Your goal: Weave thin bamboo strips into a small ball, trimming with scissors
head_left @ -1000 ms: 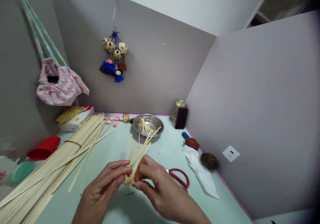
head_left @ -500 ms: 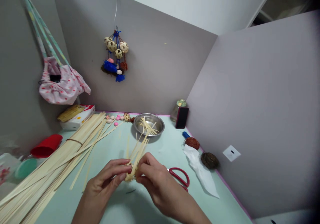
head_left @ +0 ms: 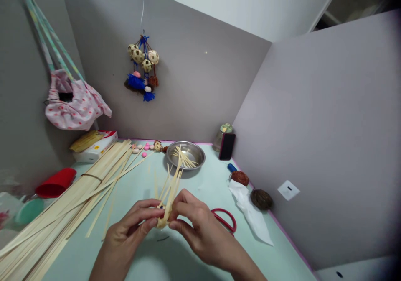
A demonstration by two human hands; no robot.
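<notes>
A small woven piece of pale strips [head_left: 162, 221] is held between my two hands above the pale green tabletop, its loose strip ends pointing up and away. On its left side, the fingers and thumb of my left hand [head_left: 131, 228] are closed on it. My right hand [head_left: 196, 224] pinches its right side, at the base of the upright strips. A small dark blue bit shows by my left fingertips. Behind the strip ends is a metal bowl [head_left: 186, 167] with more short strips in it.
A bundle of long pale strips [head_left: 75, 197] lies at left, beside a red cup [head_left: 56, 183]. Red-handled scissors [head_left: 230, 222], white tissue [head_left: 252, 214], yarn balls [head_left: 262, 199] and a phone [head_left: 227, 146] are at right. Pink and white pieces [head_left: 144, 154] lie near the back wall.
The view has shifted slightly. My right fingers have moved a little on the woven piece, and its upright strips stand closer together. Both hands still hold it.
</notes>
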